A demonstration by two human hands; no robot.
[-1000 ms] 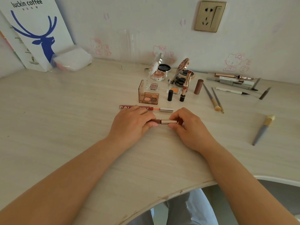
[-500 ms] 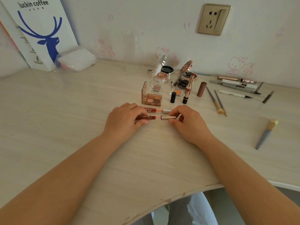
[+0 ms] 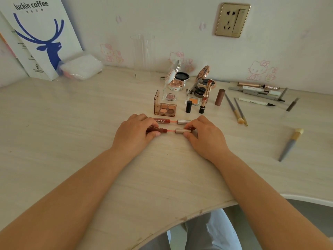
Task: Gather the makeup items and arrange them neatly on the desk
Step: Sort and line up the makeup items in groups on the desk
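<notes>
Two lip gloss tubes lie side by side on the pale desk point(image 3: 72, 141). My left hand point(image 3: 134, 134) pinches the dark red body point(image 3: 159, 131) of the nearer one, and my right hand point(image 3: 205, 135) pinches its silver cap point(image 3: 182, 131), pulled a little way off so the pink wand shows. The farther lip gloss point(image 3: 171, 121) lies just behind, also slightly apart. Behind them stand an eyeshadow palette point(image 3: 164, 106), open compacts point(image 3: 175, 81), lipsticks point(image 3: 205, 98) and a brown tube point(image 3: 219, 97).
Brushes point(image 3: 236, 110) and pens point(image 3: 259, 92) lie at the right; a grey-handled brush point(image 3: 290, 144) lies apart near the right edge. A luckin coffee bag point(image 3: 36, 37) and a white packet point(image 3: 81, 66) stand at the back left. A clear holder point(image 3: 143, 51) stands at the wall.
Both hands moved the nearer lip gloss away from me, up beside the other one. Its cap now sits apart from the body with the wand showing.
</notes>
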